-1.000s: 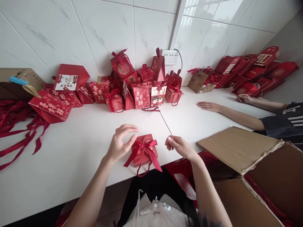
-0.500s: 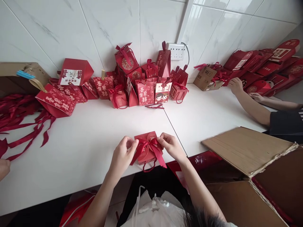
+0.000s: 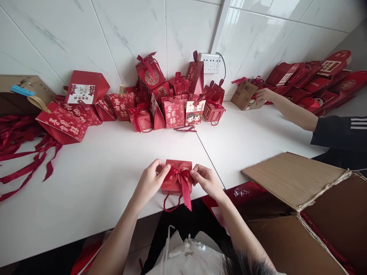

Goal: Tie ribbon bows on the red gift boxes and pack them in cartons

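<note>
A small red gift box (image 3: 169,187) with a twisted cord handle sits at the near edge of the white table. Across its top lies a red ribbon tied in a bow (image 3: 185,183), one tail hanging down over the front side. My left hand (image 3: 156,175) pinches the bow's left loop between thumb and fingers. On the opposite side, my right hand (image 3: 204,177) grips the right loop the same way. The ends of the loops are partly hidden by my fingers.
Finished-looking red gift boxes (image 3: 174,110) stand along the tiled wall. Loose red ribbons (image 3: 17,133) lie at left. A co-worker's hand (image 3: 265,94) reaches to a small cardboard box (image 3: 243,95) at right. A large open carton (image 3: 292,179) stands beside my right arm.
The gift box has turned slightly, and the bow's loops are drawn out sideways between my hands. The co-worker's hand has moved left to the small cardboard box. The hand at the left edge is gone.
</note>
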The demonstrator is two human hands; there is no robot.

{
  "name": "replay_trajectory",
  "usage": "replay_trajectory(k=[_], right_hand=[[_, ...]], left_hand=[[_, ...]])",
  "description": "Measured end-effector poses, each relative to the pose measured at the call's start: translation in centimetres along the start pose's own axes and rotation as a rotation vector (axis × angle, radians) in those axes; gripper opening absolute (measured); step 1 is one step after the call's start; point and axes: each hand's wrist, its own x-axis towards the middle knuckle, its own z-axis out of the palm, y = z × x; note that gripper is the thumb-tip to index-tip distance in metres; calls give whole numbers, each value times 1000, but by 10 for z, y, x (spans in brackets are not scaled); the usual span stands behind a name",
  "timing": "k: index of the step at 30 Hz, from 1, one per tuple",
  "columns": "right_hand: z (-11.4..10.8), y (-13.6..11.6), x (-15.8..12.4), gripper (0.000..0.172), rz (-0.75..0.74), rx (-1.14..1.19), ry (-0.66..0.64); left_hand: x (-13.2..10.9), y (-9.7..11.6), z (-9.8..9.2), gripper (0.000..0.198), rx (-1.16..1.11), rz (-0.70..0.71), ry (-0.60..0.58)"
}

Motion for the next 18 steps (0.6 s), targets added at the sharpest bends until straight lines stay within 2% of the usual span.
replay_trajectory(k=[9,14,18], right_hand=[[1,-2,2,42,25,56,-1],[0,2,2,41,48,89,-6],[0,4,3,41,59,123,-3]], left_hand=[[-23,-1,5,33,-152,-155,51],[-25,-4,12,35,-133,-71,162],[-27,-8,17,33,-101,-32,206]])
